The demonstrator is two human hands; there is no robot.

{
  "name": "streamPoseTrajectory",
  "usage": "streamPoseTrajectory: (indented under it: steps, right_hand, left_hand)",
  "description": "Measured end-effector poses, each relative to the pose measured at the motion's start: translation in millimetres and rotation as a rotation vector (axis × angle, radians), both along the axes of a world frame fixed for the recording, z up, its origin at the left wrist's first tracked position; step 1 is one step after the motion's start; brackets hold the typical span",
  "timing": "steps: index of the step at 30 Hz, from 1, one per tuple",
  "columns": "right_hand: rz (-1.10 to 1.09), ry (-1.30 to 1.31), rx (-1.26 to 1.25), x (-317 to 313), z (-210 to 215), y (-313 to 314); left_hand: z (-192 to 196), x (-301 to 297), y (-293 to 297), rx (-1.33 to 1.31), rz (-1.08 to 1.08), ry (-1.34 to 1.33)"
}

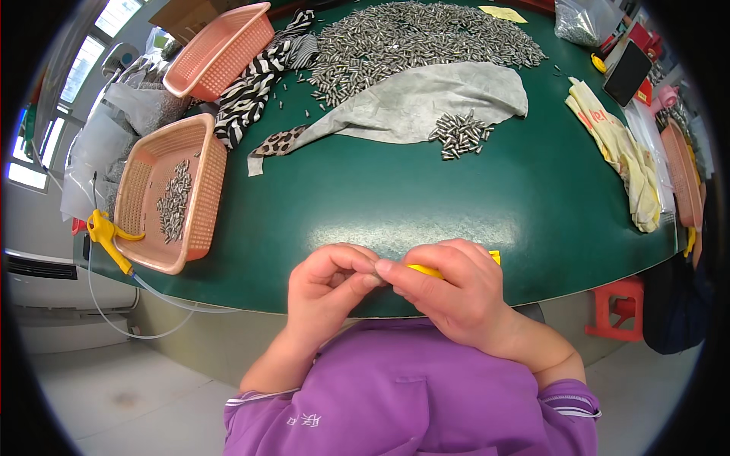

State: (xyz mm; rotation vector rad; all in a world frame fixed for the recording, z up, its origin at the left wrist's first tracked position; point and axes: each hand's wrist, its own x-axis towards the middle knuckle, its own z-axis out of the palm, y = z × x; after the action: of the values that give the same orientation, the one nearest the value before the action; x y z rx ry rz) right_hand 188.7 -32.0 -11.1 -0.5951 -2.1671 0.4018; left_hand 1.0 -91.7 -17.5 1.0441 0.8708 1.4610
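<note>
Near the front edge of the green table (380, 197), my two hands meet at the fingertips. My left hand (323, 285) is closed in a pinch, thumb against forefinger; whatever small thing sits between them is almost wholly hidden. Wrapped in my right hand (460, 292) is a slim yellow tool (426, 270), its back end showing beyond the knuckles. The tool's tip is covered by my fingers, so its exact kind cannot be told. Ahead of my hands, a small heap of short metal pins (461, 135) lies at the edge of a grey cloth (426, 99).
A large pile of similar metal pins (418, 42) covers the back. Two pink baskets (213, 175) (228, 53) stand left, beside a yellow air gun (110, 239) with a hose. Pale gloves (620, 156) and a phone (628, 74) lie right; a red stool (617, 308) is below.
</note>
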Motion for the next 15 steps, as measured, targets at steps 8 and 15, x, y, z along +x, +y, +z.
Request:
streamPoseTrajectory:
  steps: [8, 15]
  right_hand:
    - [0.014, 0.045, -0.042, -0.8, 2.6, -0.3]
    - [0.012, 0.045, -0.058, -0.5, 2.3, -1.4]
  left_hand:
    - [-0.7, -0.2, 0.8, 0.010, 0.034, 0.002]
    - [-1.6, -0.6, 0.4, 0.013, 0.019, -0.007]
